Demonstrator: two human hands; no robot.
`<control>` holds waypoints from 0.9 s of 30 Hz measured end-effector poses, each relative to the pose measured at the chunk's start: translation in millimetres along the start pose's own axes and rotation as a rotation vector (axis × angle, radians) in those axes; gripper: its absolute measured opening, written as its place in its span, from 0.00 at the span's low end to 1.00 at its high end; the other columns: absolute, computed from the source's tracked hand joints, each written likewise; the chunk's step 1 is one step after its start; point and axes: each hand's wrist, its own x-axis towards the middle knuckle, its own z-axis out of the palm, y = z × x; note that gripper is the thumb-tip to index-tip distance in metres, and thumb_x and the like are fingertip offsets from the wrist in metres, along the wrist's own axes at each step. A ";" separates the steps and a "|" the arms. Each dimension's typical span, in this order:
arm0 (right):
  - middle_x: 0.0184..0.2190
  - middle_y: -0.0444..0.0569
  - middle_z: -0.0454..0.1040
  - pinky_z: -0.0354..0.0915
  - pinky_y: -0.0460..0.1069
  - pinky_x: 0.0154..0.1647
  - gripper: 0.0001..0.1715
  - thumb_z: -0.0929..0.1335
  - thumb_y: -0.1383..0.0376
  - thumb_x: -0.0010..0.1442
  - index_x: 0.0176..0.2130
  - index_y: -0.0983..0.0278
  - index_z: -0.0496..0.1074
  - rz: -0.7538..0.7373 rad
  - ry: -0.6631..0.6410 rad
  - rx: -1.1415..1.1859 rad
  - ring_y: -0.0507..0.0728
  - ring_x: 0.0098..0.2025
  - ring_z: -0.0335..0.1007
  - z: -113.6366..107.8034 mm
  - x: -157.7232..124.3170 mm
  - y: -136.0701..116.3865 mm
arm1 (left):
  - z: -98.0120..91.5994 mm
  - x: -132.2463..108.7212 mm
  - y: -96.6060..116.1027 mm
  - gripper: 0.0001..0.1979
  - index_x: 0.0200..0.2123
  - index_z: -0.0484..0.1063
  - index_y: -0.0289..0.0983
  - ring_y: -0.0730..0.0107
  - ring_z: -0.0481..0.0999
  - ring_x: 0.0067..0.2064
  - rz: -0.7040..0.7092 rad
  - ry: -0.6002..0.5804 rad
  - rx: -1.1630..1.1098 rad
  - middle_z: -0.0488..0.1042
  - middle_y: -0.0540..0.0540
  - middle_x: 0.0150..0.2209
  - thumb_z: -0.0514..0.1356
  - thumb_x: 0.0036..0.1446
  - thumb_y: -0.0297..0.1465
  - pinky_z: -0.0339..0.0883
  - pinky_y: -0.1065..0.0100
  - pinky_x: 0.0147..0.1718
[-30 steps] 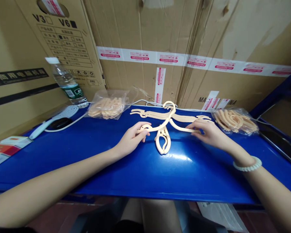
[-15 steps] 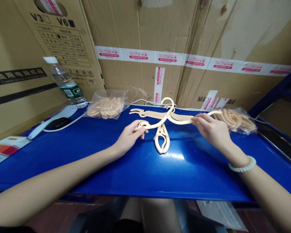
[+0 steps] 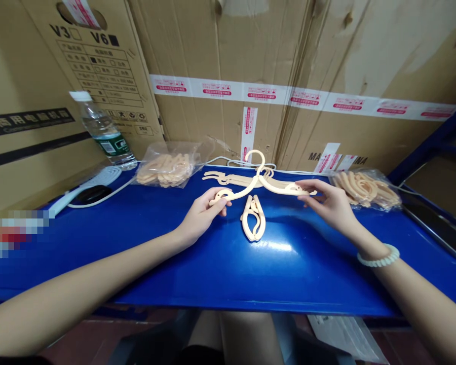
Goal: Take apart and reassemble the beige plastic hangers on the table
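A cream folding clothes hanger [image 3: 246, 188] is held up over the table between both hands, its hook upward and its two arms spread. My left hand [image 3: 209, 209] is closed on the curled end of its left arm, thumb on top. At the right arm's end, my right hand [image 3: 329, 203] pinches the tip, with the curled end piece showing beside the fingers. A folded hanger [image 3: 254, 223] lies on the table just below the held one. Behind it, several opened hangers [image 3: 235, 180] lie stacked, partly hidden by the held hanger.
A clear bag of folded hangers [image 3: 167, 170] lies at the back left, another bag [image 3: 368, 190] at the back right. A water bottle [image 3: 108, 134], a light-blue brush-like item [image 3: 99, 177] and a black object [image 3: 94, 193] stand left; a phone [image 3: 437, 228] lies right. Cardboard boxes [image 3: 220, 121] wall the back.
The right arm's end piece, stretched out to the right before, is now folded inward along the arm. My right hand has shifted slightly on it; my left hand keeps its hold.
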 end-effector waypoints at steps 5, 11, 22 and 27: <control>0.38 0.50 0.79 0.74 0.53 0.35 0.20 0.76 0.55 0.57 0.46 0.62 0.78 0.160 0.017 0.299 0.56 0.31 0.72 -2.6 3.2 -0.8 | -1.6 -0.1 -0.6 0.16 0.50 0.73 0.35 0.73 0.72 0.34 0.013 0.035 -0.041 0.72 0.50 0.34 0.61 0.62 0.37 0.67 0.68 0.38; 0.33 0.46 0.75 0.72 0.49 0.32 0.18 0.78 0.56 0.55 0.43 0.62 0.78 0.315 -0.015 0.630 0.52 0.30 0.69 2.2 2.6 -6.0 | 3.2 -3.3 3.8 0.18 0.50 0.71 0.35 0.72 0.75 0.32 0.002 0.043 -0.030 0.74 0.51 0.31 0.64 0.60 0.37 0.71 0.67 0.38; 0.33 0.43 0.75 0.71 0.46 0.28 0.20 0.78 0.59 0.55 0.39 0.60 0.66 0.305 -0.243 0.750 0.51 0.30 0.72 38.1 -12.0 -34.1 | 14.4 -7.5 7.1 0.22 0.52 0.66 0.36 0.74 0.76 0.26 0.030 -0.074 -0.058 0.72 0.53 0.30 0.66 0.57 0.35 0.76 0.70 0.28; 0.44 0.52 0.77 0.74 0.49 0.38 0.14 0.74 0.58 0.61 0.43 0.64 0.76 0.182 -0.526 0.583 0.55 0.41 0.74 38.4 -15.2 -44.3 | 16.6 -10.1 9.2 0.22 0.52 0.66 0.36 0.75 0.75 0.26 0.069 -0.091 -0.036 0.72 0.53 0.29 0.66 0.57 0.35 0.75 0.70 0.28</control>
